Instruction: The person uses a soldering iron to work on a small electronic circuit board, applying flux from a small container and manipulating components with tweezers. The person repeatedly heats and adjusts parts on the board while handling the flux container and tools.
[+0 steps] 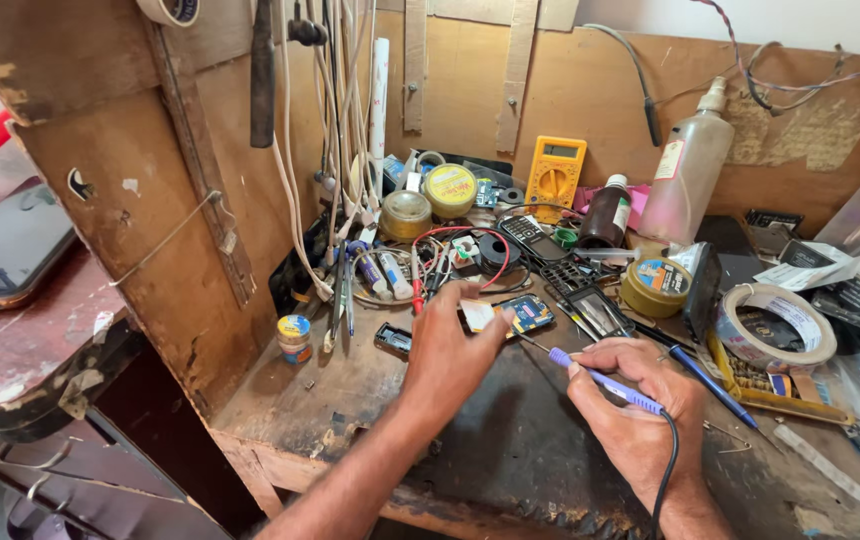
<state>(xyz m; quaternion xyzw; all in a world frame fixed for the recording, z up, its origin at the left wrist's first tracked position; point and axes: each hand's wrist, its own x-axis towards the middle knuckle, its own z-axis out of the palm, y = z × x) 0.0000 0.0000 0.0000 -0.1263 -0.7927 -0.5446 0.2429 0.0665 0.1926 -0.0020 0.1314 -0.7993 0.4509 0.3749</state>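
Left hand (447, 345) fingers pinch small circuit board (522, 314); right hand (640, 410) grips soldering iron (605, 381), its shaft slanting up-left, tip just right of board.

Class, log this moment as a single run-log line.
left hand: pinning small blue circuit board | right hand: gripping blue-handled soldering iron, tip near board | surface: worn wooden workbench

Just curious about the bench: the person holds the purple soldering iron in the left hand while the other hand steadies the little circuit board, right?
Not quite: the head view shows the purple soldering iron in the right hand; the left hand steadies the little circuit board.
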